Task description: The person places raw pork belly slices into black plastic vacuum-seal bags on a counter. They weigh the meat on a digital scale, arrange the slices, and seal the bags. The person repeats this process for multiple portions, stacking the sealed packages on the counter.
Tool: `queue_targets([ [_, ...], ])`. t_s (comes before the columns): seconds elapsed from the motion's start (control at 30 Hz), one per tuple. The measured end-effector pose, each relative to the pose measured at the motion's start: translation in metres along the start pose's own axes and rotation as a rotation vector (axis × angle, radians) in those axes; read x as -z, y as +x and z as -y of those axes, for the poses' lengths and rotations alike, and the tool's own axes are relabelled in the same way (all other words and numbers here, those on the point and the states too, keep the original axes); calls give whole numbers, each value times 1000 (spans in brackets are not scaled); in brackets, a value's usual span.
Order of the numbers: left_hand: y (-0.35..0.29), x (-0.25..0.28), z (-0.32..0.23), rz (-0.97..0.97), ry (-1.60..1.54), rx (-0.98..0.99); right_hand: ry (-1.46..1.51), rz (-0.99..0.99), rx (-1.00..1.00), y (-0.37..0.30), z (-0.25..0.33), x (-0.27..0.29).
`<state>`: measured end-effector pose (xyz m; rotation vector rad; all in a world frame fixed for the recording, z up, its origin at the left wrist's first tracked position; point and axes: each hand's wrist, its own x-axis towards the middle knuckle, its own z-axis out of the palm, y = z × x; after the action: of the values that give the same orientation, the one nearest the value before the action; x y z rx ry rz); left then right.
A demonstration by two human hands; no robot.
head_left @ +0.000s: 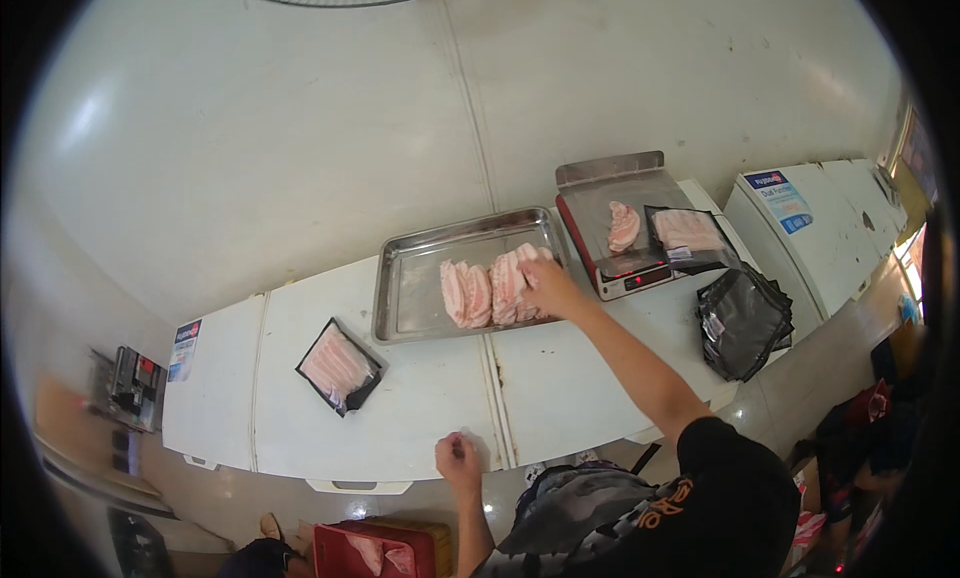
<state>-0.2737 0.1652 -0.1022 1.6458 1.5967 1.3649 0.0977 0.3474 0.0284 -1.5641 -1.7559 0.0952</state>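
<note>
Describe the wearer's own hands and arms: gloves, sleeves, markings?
Left hand and right hand: both bare, no gloves; no watch or bracelet visible. Both forearms uncovered where seen. Right arm has a short black sleeve with orange-tan lettering beside it; the garment front is patterned in greys and black. Left sleeve isn't visible.
</note>
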Motion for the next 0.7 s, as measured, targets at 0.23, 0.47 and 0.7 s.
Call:
queue_targets([
  [0.23,0,3,-3,32,118,-338,-155,875,-245,136,-30,-28],
  [0.47,1,5,-1,85,155,-380,-289,1108,-309,169,-27,-83],
  [0.7,1,4,-2,114,194,-438,-690,515,-267,119,40,-150],
])
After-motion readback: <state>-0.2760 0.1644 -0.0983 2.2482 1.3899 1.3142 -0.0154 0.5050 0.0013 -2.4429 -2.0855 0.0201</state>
